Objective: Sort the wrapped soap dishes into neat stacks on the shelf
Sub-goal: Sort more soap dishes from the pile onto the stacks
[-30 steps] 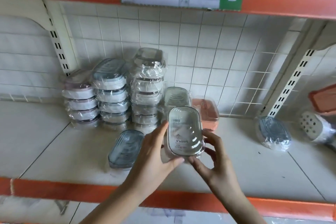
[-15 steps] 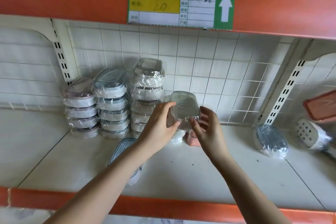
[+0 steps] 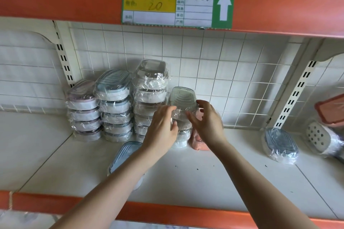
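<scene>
Up against the white wire-grid back of the white shelf point(image 3: 186, 178), both hands reach in: the left hand point(image 3: 161, 126) and right hand point(image 3: 206, 121) sit on either side of a grey ribbed soap dish wrapped in clear film point(image 3: 183, 98), which tops a short stack, fingers loosely curved at its sides without a clear grip. Left of it stand 3 taller wrapped stacks: pink-rimmed point(image 3: 82, 109), blue-lidded point(image 3: 113, 106) and clear grey point(image 3: 150, 87). A loose blue wrapped dish point(image 3: 126, 152) lies under the left forearm, another blue one point(image 3: 280, 145) lies well apart to the right, and a pink dish point(image 3: 198, 141) sits just beside the short stack.
</scene>
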